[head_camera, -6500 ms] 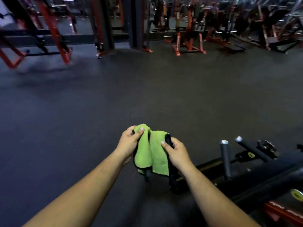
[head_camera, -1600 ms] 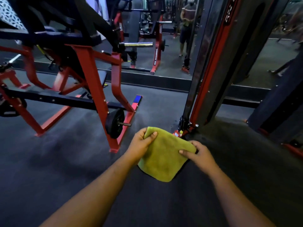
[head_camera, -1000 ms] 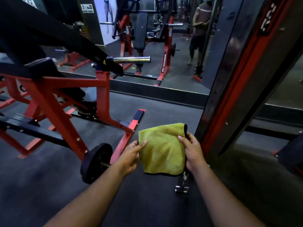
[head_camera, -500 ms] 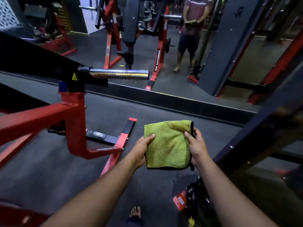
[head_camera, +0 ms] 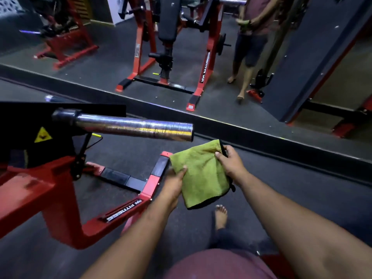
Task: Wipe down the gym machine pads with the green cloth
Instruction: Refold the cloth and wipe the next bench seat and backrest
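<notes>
While both hands hold it mid-air, green cloth (head_camera: 201, 174) hangs folded above floor (head_camera: 302, 198), black trim at right and bottom edges. Left hand (head_camera: 175, 183) grip: thumb pinching cloth's left edge. Right hand (head_camera: 231, 164) grip: fingers clamped on top right corner. Chrome bar (head_camera: 132, 127) just far-left of cloth, on red machine frame (head_camera: 60, 198) at left. Bare foot (head_camera: 220, 216) on floor below cloth. Mirror (head_camera: 181, 57) far, reflecting black pad (head_camera: 168, 17).

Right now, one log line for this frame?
phase: carrying | folded green microfibre cloth: held, both hands | left hand: gripping | right hand: pinching | pad contact: none
</notes>
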